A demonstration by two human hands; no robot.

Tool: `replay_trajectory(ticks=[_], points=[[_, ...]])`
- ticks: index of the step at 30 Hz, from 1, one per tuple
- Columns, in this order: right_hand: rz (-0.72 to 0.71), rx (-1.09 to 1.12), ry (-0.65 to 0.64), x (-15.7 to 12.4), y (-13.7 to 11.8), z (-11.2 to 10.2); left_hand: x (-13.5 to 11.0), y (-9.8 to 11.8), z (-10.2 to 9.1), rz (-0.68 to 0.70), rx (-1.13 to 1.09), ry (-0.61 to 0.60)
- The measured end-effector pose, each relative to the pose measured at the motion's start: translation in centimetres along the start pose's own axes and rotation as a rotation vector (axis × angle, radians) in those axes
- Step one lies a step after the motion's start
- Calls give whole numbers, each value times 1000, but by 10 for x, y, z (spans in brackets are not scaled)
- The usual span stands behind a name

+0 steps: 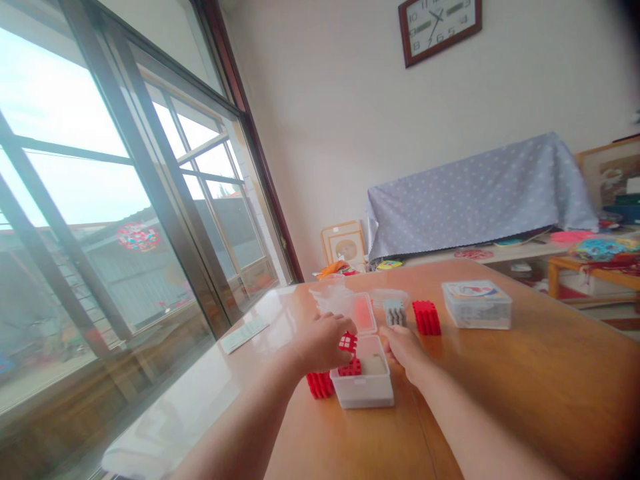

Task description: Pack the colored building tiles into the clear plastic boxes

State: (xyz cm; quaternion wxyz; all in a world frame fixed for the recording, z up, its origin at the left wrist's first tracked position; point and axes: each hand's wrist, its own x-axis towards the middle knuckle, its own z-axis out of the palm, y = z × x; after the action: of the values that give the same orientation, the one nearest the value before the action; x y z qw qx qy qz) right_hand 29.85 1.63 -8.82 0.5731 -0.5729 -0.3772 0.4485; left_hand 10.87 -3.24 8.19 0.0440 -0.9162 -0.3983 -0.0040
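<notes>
The left hand [325, 339] has its grip closed on a small red plastic lattice piece [347, 342] over an open, translucent rectangular plastic box [367, 395]; notched red plastic pieces [351, 368] show just below this grip, inside the box. The right hand [404, 348] is at the box's right rim; whether its grip clasps the rim cannot be told. Beyond it stands a grey notched stack [395, 312].

From my end I see a brown-framed clock [417, 47] high on the wall [310, 120], a grey-blue dotted cloth [465, 197] draped below it, a framed pic [343, 250] nr its L end, lg window [75, 187] far L.
</notes>
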Motion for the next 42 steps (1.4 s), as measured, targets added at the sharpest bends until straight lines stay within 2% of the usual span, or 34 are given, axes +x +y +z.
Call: replay_trajectory(ticks=[7,13,23,29,35,42], points=[[0,32,21,4,-3,-4,22,4,24,67,103,-124],[10,62,31,7,-6,-7,27,4,33,50,130,-178],[7,81,45,9,-6,-9,27,1,34,1,144,-193],[-4,93,40,9,-7,-8,21,8,29,-38,55,-174],[-8,98,42,7,-9,-8,15,14,27,21,-166,-254],[-8,99,44,4,-12,-9,15,13,31,-33,-131,-289]])
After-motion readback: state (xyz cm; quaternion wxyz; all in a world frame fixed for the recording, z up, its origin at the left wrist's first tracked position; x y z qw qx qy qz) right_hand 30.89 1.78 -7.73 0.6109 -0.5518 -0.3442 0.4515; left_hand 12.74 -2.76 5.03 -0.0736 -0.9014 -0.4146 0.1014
